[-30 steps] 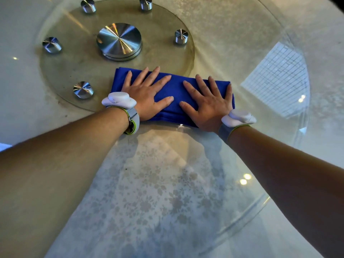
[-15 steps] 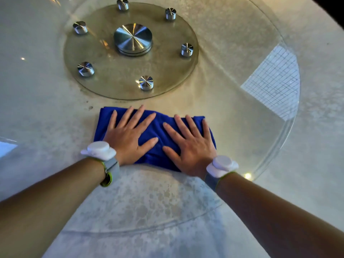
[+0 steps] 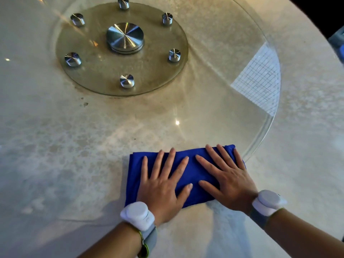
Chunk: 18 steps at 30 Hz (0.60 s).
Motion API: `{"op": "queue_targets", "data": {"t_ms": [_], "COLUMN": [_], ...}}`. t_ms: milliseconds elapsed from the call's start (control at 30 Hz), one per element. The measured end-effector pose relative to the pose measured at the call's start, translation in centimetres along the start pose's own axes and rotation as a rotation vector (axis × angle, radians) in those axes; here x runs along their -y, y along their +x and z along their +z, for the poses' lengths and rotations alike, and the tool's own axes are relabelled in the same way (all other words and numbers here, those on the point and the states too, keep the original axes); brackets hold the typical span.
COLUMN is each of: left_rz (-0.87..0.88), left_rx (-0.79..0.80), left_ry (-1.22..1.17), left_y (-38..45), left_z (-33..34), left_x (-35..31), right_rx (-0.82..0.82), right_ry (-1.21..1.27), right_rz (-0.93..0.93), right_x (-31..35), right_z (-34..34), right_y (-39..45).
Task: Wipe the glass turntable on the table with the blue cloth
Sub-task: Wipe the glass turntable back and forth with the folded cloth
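Note:
A large round glass turntable (image 3: 204, 108) covers most of the pale table (image 3: 307, 146); its surface looks hazy and smeared. The folded blue cloth (image 3: 194, 173) lies on the glass close to its near right rim. My left hand (image 3: 162, 187) and my right hand (image 3: 230, 179) rest flat on the cloth side by side, palms down and fingers spread, pressing it onto the glass without gripping it. Each wrist carries a white band device.
At the back, a smaller glass disc (image 3: 104, 77) holds a polished metal hub (image 3: 125, 38) ringed by several metal studs. A window reflection (image 3: 258, 84) shows on the right of the glass. A dark speck (image 3: 85, 104) sits near the disc's front edge.
Both hands have dragged the cloth from beside the hub disc back toward me and to the right, down to the near rim of the turntable.

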<state>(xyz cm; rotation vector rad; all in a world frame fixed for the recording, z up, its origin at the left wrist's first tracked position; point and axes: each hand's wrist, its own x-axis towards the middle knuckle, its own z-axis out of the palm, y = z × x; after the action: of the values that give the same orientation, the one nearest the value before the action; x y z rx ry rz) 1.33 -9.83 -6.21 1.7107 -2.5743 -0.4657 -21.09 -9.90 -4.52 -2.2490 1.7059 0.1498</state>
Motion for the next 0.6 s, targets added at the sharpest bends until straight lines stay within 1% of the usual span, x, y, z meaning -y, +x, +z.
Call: {"op": "queue_targets", "data": {"t_ms": [133,233,400,600], "left_rz": [0.015,-0.028,-0.122,-0.235], "left_rx": [-0.019,-0.055,-0.098,-0.148], "left_ry": [0.004,0.022,0.075,0.084], "left_y": [0.8,3.5,9.2,14.9], "left_z": [-0.2,-0.7,-2.2,-3.9], "left_x": [1.0,2.6,6.0,11.3], "right_rx": [-0.004,-0.031,-0.094,-0.128], "right_ry": [-0.036,-0.059,-0.057,-0.085], "right_rz": [-0.002,-0.007,-0.003,-0.107], "right_x": [-0.2,-0.4,-0.6,-0.5], "right_z": [-0.2,-0.7,-2.3,-4.2], "right_y": [1.5,4.3,11.6,21.3]}}
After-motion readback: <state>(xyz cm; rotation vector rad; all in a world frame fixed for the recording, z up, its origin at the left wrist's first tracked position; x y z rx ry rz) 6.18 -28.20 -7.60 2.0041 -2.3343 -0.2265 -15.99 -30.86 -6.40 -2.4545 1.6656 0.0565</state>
